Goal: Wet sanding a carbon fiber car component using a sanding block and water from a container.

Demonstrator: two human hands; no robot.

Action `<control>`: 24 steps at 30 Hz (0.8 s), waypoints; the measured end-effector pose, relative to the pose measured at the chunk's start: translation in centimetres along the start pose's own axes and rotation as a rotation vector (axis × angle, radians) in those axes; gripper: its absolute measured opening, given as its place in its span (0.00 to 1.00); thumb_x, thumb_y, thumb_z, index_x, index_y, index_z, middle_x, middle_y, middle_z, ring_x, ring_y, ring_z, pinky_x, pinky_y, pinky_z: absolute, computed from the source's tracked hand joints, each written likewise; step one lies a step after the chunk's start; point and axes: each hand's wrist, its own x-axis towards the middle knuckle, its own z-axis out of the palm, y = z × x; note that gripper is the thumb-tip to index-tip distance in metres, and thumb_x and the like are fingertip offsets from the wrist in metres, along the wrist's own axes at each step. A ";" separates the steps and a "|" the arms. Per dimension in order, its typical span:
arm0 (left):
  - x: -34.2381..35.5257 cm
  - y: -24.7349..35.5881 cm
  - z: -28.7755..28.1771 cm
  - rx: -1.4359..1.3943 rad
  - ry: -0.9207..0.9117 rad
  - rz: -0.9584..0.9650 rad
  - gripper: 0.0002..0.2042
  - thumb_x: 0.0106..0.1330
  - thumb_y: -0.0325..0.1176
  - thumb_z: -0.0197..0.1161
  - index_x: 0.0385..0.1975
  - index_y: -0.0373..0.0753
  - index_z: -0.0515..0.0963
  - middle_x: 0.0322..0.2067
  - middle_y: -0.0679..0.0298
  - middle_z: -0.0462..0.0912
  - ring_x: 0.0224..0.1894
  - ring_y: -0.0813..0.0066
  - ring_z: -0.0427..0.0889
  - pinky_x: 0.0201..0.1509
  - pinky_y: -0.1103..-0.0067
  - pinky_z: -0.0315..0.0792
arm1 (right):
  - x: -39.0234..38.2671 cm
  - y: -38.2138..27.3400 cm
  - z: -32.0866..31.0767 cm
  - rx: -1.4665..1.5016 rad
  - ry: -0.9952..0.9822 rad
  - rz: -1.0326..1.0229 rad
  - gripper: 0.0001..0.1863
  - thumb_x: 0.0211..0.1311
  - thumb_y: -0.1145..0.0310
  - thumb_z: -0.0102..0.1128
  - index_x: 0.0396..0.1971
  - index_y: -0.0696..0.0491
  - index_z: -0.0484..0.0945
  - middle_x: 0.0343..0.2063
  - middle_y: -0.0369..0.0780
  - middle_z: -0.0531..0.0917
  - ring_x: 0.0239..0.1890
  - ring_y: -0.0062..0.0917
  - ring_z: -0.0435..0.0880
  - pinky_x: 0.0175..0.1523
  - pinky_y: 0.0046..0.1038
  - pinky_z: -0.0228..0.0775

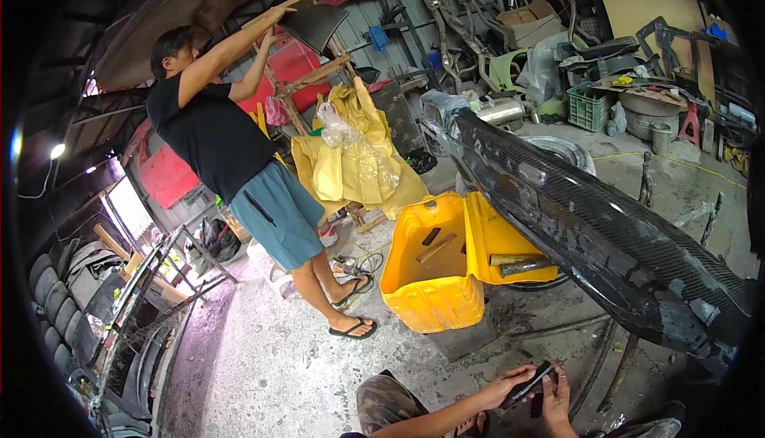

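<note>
At the lower right, my left hand (508, 387) has its fingers closed round a small dark block (529, 384). My right hand (556, 403) is at the block's other side, fingers bent against it. A dark flap hangs between the hands; whether it is a separate sheet I cannot tell. Above them a long black carbon-fibre car part (590, 199), wet and smeared with grey, slants from upper left to lower right. Left of it stands a cut-open yellow plastic container (434, 308) of murky water. A wooden stick (436, 248) and a small black block (431, 236) lie in it.
A person (215, 119) in a black shirt stands at the left, arms raised to a dark panel (315, 22). Yellow sheeting (351, 159) drapes over a stand behind. A metal rack (151, 278) lines the left side. A green crate (588, 107) and piled parts stand at the back right.
</note>
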 end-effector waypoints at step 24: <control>1.0 0.5 -0.6 0.038 0.292 0.212 0.26 0.72 0.34 0.59 0.66 0.39 0.59 0.39 0.64 0.77 0.35 0.77 0.79 0.33 0.81 0.72 | 2.3 -2.4 -1.2 0.683 0.180 0.448 0.16 0.57 0.76 0.69 0.34 0.41 0.71 0.29 0.25 0.73 0.32 0.19 0.80 0.34 0.31 0.83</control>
